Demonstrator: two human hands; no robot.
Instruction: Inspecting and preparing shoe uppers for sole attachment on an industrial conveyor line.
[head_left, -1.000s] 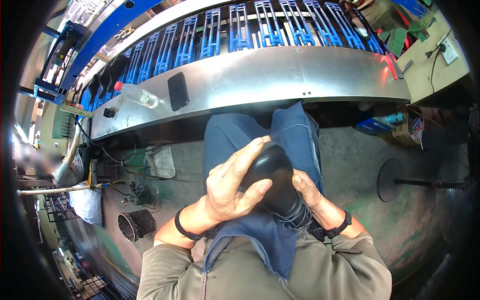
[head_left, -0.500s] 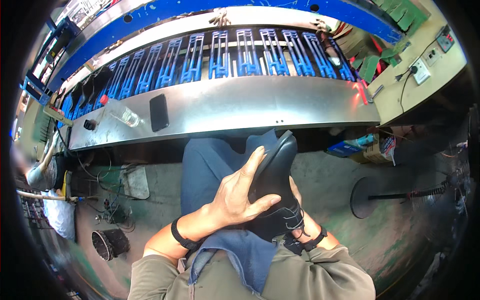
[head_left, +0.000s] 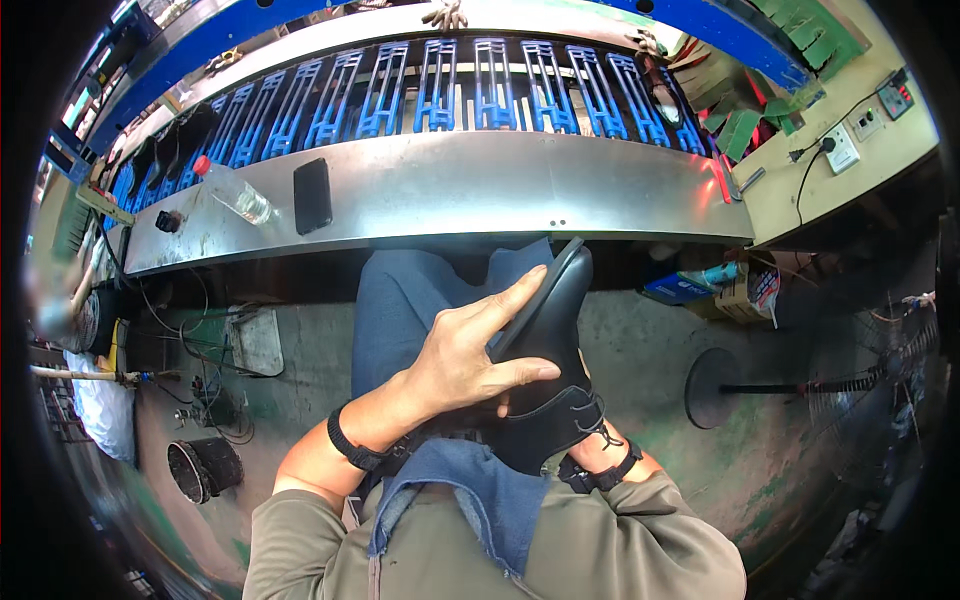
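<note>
Now that the black shoe [head_left: 556,325] above the lap [head_left: 400,310] is tipped onto its side, its sole [head_left: 552,279] seems readily accessible to the left hand [head_left: 468,352], whose spread grip touches it without clenching; the mostly hidden right hand's [head_left: 584,370] grip I cannot tell. Unlike a second ago, the sole's edge shows.

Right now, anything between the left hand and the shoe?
Nothing visible. The left hand is up against the shoe: fingers along the sole edge, thumb across the upper, no other thing in the gap. How firmly it presses, I can't tell.
</note>
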